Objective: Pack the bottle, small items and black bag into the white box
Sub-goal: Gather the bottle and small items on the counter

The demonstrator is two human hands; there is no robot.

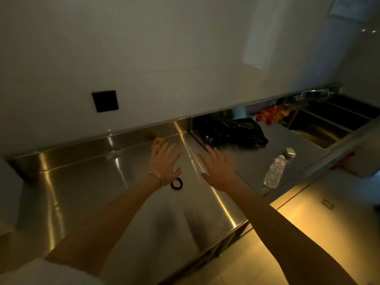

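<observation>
The left hand (164, 165) and right hand (218, 171) are hovering mid-frame, grips released, empty; taking the bottle (274, 171) at right around its middle looks surest.

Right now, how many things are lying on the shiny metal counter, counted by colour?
Black: 2, coiled black hair tie, crumpled black plastic bag
Clear: 1, clear plastic water bottle lying down
Silver: 1, round silver metal piece
Yellow: 1, small yellow item beyond the left hand
Orange-red: 1, blurry orange-red heap beside the sink
Total: 6
</observation>
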